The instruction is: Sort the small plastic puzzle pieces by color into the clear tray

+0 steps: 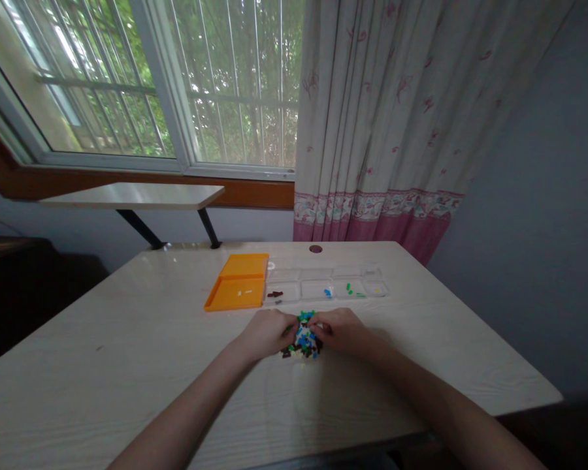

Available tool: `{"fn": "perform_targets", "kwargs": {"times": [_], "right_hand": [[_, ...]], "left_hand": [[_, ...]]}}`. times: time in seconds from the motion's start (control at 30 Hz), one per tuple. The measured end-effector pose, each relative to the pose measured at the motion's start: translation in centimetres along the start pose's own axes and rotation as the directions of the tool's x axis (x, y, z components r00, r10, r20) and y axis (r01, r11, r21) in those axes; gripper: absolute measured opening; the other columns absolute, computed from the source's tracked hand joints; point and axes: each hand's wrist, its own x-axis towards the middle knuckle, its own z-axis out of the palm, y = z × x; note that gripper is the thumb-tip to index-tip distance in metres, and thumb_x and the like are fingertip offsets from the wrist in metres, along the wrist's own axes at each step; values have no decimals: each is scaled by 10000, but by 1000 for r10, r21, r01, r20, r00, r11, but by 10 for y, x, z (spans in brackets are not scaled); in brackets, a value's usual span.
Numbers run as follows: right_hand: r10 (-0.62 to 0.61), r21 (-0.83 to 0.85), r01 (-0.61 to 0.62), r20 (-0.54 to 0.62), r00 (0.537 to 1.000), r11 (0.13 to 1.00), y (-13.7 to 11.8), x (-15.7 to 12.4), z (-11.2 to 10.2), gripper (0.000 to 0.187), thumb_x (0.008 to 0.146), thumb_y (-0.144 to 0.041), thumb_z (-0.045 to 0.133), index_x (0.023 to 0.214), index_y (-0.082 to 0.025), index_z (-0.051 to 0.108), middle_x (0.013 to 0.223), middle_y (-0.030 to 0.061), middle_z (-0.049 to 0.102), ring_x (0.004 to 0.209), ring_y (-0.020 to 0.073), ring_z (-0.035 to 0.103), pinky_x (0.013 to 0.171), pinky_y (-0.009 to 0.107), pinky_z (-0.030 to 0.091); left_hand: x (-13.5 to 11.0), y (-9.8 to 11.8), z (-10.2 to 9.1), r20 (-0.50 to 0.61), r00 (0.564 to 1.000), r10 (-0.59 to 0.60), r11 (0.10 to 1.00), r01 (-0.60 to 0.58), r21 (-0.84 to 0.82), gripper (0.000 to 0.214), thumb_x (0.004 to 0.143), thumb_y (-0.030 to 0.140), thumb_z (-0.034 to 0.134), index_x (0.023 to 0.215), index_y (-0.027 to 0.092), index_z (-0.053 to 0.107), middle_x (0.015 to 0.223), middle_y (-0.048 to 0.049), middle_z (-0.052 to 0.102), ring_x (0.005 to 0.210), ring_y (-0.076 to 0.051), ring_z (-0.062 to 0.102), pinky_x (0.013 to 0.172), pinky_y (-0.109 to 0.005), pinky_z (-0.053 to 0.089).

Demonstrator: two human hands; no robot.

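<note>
A small heap of tiny building bricks [304,341] in blue, green, brown and white lies near the middle of the table. My left hand [268,334] reaches its left side, thumb and fingers pinched together over the bricks. From the other side my right hand [342,330] is also closed in a pinch at the heap's upper right. Whatever sits between either set of fingertips is too small to make out. Just beyond is a clear compartment tray [313,286] with a few brown, blue, green and yellow bricks sorted apart.
An open orange case [240,264] adjoins the tray's left side, with a few white pieces in its nearer half. At the back left a raised shelf [137,194] stands on black legs. The pale wooden table [127,365] has a round cable hole [315,249] at its back edge.
</note>
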Motion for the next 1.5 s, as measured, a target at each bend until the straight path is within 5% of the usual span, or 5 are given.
{"fn": "perform_targets", "kwargs": {"times": [0.4, 0.67, 1.3, 1.4, 1.5], "right_hand": [[16, 3, -16, 27, 999, 1000, 0, 0, 1, 216, 816, -289, 451, 868, -219, 648, 651, -11, 655, 538, 96, 552, 557, 186, 366], [219, 22, -219, 8, 976, 975, -5, 7, 8, 183, 766, -334, 531, 861, -254, 665, 632, -23, 655, 534, 96, 547, 534, 186, 349], [108, 93, -97, -124, 986, 991, 1, 5, 17, 160, 770, -309, 529, 783, -228, 667, 563, -36, 613, 495, 72, 513, 500, 163, 334], [70, 60, -59, -208, 976, 996, 4, 5, 13, 150, 761, -292, 540, 745, -214, 667, 540, -30, 608, 480, 72, 508, 507, 166, 348], [24, 21, -17, -401, 916, 1000, 12, 4, -2, 166, 771, -289, 539, 742, -192, 670, 541, -11, 607, 483, 75, 505, 538, 175, 375]], "left_hand": [[1, -4, 2, -16, 998, -55, 997, 54, -56, 240, 823, 331, 382, 819, 225, 597, 714, -30, 647, 682, -183, 602, 579, -230, 393], [4, -3, 6, -99, 992, -80, 949, 45, -312, 269, 870, 354, 338, 936, 224, 564, 826, -17, 650, 771, -144, 595, 659, -203, 397], [2, 7, 0, -131, 989, -63, 945, 17, -328, 261, 871, 342, 343, 934, 216, 562, 776, -7, 649, 711, -129, 594, 618, -195, 391], [1, 6, -5, -155, 983, -95, 940, 37, -340, 294, 888, 346, 291, 932, 214, 550, 806, -13, 645, 749, -133, 595, 641, -198, 397], [0, 0, -9, -154, 979, -133, 961, 90, -261, 318, 892, 356, 260, 934, 217, 544, 813, -27, 640, 750, -149, 595, 635, -214, 398]]}}
